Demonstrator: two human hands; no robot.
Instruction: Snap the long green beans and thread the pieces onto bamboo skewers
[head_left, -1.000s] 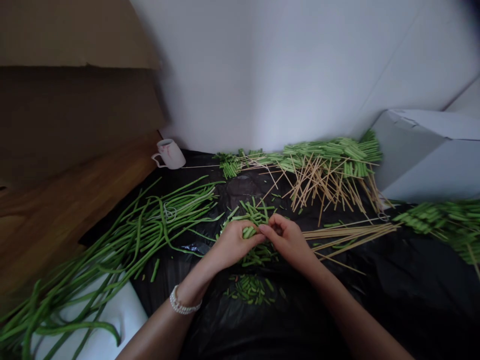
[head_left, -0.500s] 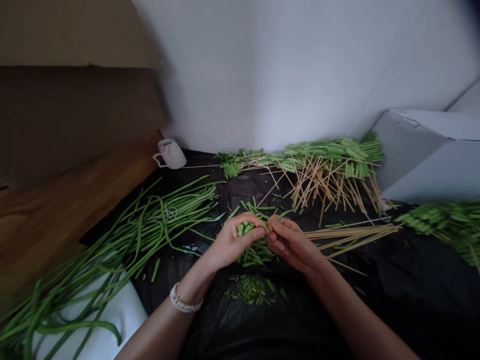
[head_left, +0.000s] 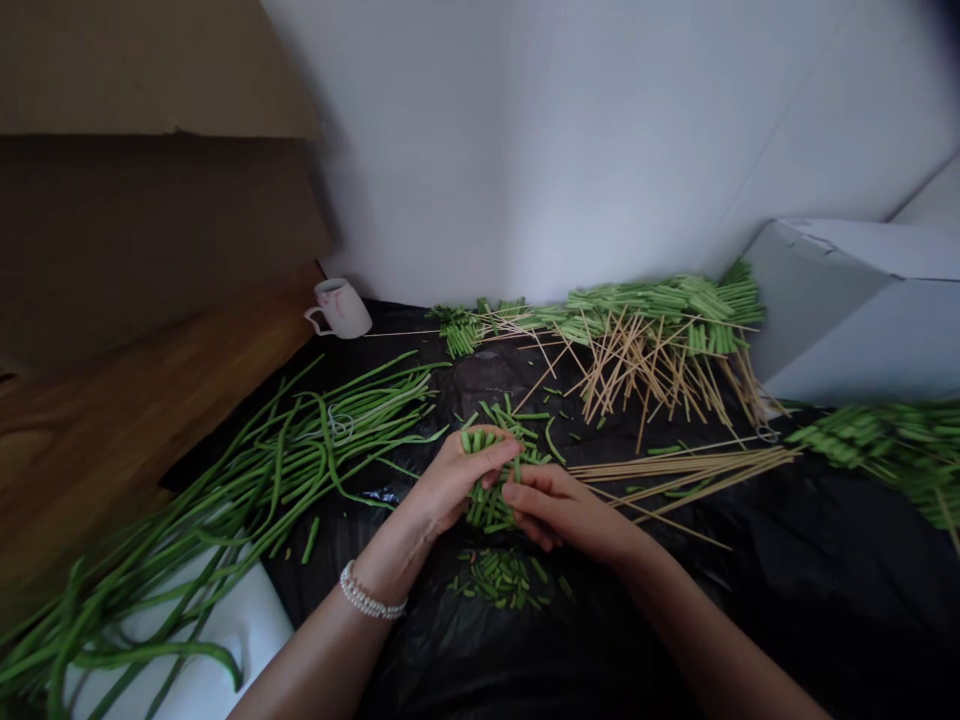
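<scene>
My left hand [head_left: 457,470] is closed around a small bunch of cut green bean pieces [head_left: 477,440], their ends showing above the curled fingers and under the thumb. Close by on the right, my right hand [head_left: 559,505] has its fingers curled and its thumb pressed toward them. A short bean piece [head_left: 517,468] shows at its fingertips, partly hidden. Beneath both hands lies a pile of cut bean pieces [head_left: 491,512] on black plastic sheeting [head_left: 637,620]. Smaller trimmed bits [head_left: 502,580] are heaped nearer to me.
Long uncut beans [head_left: 300,470] spread at left, partly over a white surface [head_left: 262,610]. Thin wooden skewers [head_left: 690,466] lie at right. Skewered beans [head_left: 675,300] line the white wall, with more [head_left: 885,450] far right. A mug [head_left: 343,308] and white box [head_left: 855,310] stand behind.
My right hand has moved down and slightly left, off the left hand's fingertips. The left hand has turned a little, with its bean pieces now more upright.
</scene>
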